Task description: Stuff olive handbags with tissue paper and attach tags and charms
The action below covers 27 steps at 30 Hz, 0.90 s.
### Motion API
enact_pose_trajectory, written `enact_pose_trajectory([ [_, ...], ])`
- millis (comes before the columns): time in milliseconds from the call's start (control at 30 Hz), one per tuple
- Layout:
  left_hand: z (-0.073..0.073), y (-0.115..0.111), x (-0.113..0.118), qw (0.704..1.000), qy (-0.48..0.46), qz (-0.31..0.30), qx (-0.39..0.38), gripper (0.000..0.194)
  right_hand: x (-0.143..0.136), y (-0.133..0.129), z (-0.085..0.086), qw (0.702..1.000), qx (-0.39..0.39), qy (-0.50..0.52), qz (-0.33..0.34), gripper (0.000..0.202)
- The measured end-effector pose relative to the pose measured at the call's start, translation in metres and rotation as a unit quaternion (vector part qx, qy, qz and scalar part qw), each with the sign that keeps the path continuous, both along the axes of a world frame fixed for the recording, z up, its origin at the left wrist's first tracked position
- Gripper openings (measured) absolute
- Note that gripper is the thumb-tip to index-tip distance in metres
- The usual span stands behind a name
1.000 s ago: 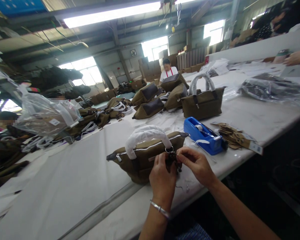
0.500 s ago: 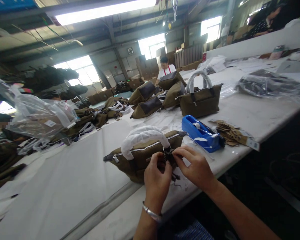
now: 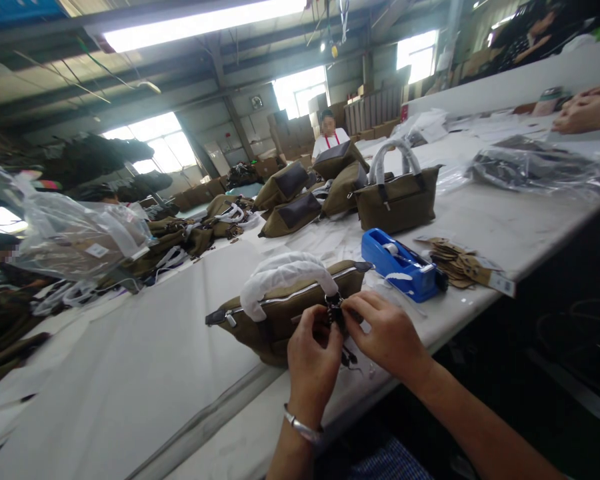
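An olive handbag [image 3: 275,327] stands on the white worktable in front of me, its silver zipper closed and its handles [image 3: 287,268] wrapped in white padding. My left hand [image 3: 313,360], with a silver bangle at the wrist, pinches a small dark strap piece [image 3: 335,311] by the metal ring at the right handle base. From the right, my right hand [image 3: 387,333] pinches the same piece between thumb and fingers. Dark cords [image 3: 349,357] hang below the fingers. The fingers hide part of the piece, so its exact kind cannot be made out.
A blue tape dispenser [image 3: 403,265] and brown hang tags [image 3: 455,261] lie right of the bag. Behind stand more olive bags [image 3: 397,200]. Plastic-wrapped goods [image 3: 530,163] are at right, near another person's hands [image 3: 587,110]. A plastic-covered pile [image 3: 85,233] is at left.
My two hands keep their pinch at the ring with only slight finger movement. At the far right, another person's hands have come further into view.
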<state>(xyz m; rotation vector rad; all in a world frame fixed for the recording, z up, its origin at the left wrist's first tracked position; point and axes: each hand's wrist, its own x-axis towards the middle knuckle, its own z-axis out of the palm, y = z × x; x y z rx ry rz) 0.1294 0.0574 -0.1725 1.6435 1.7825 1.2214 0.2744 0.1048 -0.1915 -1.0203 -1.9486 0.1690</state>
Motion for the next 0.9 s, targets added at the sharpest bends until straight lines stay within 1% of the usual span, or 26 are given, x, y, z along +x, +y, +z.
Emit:
enact_pose_trajectory([
  [133,-0.002,0.0,-0.002,1.0,-0.001,-0.005,0.007,0.017,-0.002,-0.002,0.002,1.0,-0.008,-0.006,-0.01,0.011],
  [267,-0.003,0.002,-0.002,1.0,-0.001,-0.005,0.012,0.019,-0.004,-0.003,0.003,1.0,-0.008,-0.004,-0.009,0.01],
  [400,-0.006,0.001,0.001,1.0,0.014,-0.003,0.017,0.017,-0.005,-0.001,-0.002,0.999,-0.018,0.03,0.015,0.011],
  [500,-0.01,-0.001,0.002,0.999,0.028,-0.006,0.036,0.018,-0.005,0.002,-0.008,0.997,-0.019,0.067,0.018,0.012],
  [633,-0.016,0.0,-0.004,0.998,0.022,-0.041,0.047,0.022,-0.007,0.002,-0.013,0.992,-0.047,0.117,0.025,0.013],
  [733,-0.019,0.002,-0.011,0.996,0.024,-0.062,0.065,0.024,-0.01,-0.002,-0.015,0.99,-0.062,0.127,0.021,0.013],
  [833,-0.018,0.005,-0.016,0.994,0.027,-0.077,0.077,0.031,-0.015,-0.005,-0.018,0.989,-0.069,0.129,0.002,0.015],
  [900,-0.015,0.007,-0.017,0.993,0.034,-0.067,0.088,0.031,-0.017,-0.005,-0.019,0.988,-0.073,0.133,-0.005,0.014],
])
